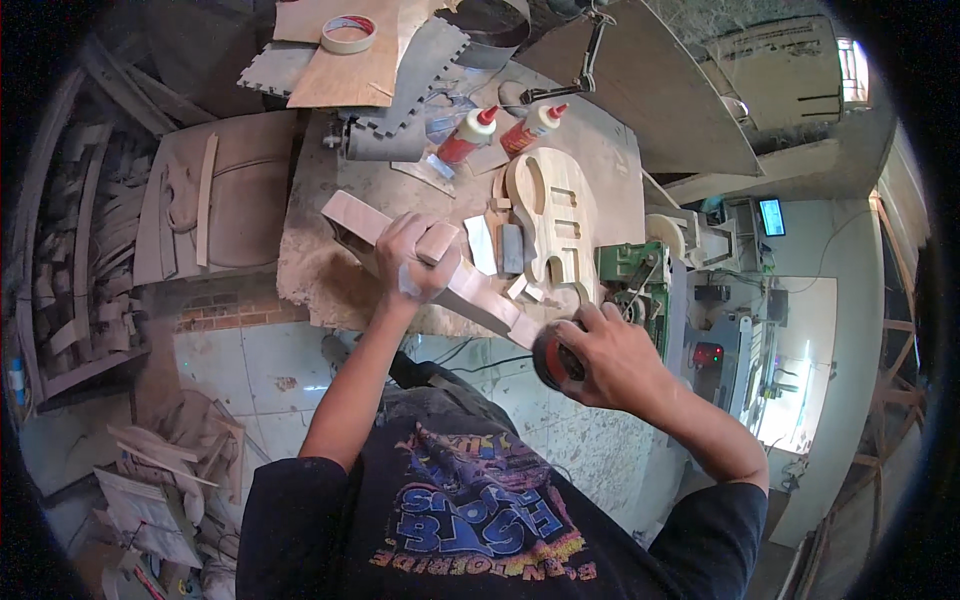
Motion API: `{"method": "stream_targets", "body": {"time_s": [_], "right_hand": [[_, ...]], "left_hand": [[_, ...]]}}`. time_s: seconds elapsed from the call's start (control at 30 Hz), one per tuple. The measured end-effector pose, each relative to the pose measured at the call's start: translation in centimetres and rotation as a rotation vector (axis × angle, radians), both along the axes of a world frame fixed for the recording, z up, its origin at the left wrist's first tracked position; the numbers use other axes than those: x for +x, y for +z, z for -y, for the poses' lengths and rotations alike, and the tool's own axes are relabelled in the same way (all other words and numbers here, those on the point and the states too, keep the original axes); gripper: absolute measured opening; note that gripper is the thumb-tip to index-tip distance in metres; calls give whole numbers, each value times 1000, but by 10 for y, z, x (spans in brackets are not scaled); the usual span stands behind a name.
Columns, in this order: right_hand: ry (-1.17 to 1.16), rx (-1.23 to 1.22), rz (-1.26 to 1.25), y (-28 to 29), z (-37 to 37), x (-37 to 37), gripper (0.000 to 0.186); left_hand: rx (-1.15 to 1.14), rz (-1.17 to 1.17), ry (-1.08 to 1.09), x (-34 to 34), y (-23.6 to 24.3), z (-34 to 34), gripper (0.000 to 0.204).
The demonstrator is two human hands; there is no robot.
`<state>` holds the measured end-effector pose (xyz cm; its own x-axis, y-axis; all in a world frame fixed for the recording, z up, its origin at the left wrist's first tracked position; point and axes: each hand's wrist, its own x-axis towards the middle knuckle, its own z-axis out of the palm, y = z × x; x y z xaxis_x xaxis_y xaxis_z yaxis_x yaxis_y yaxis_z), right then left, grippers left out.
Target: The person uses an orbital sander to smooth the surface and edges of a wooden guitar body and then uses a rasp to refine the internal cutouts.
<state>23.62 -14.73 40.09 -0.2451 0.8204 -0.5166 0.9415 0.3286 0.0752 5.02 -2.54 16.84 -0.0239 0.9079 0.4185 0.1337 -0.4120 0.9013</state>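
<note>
A wooden body, apparently an electric guitar's seen edge-on, lies slantwise over the front of the workbench. My left hand is closed around its upper part, beside a squared wooden end. Something pale is wrapped or stuck near that wrist. My right hand grips a round red-and-black power sander, whose face is against or very close to the body's lower right end. Behind, a second pale guitar body with cut-out cavities lies flat on the bench.
Two glue bottles with red caps stand farther back. A grey block and white sheet lie mid-bench. At the right edge sits a green vise. A tape roll rests on boards; scrap wood fills the lower left.
</note>
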Motion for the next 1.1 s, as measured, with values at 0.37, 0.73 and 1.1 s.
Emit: {"method": "stream_targets", "body": {"time_s": [0.37,0.73,1.1], "right_hand": [[18,52,-34,-3,0,-2,45],[-16,70,-107,0,2,5,42],[-154,-21,-31,25,19,34,63]], "left_hand": [[-18,13,11,2,-1,1,25],[49,0,-4,-3,3,-3,24],[-41,35,-5,-5,0,-2,26]]}}
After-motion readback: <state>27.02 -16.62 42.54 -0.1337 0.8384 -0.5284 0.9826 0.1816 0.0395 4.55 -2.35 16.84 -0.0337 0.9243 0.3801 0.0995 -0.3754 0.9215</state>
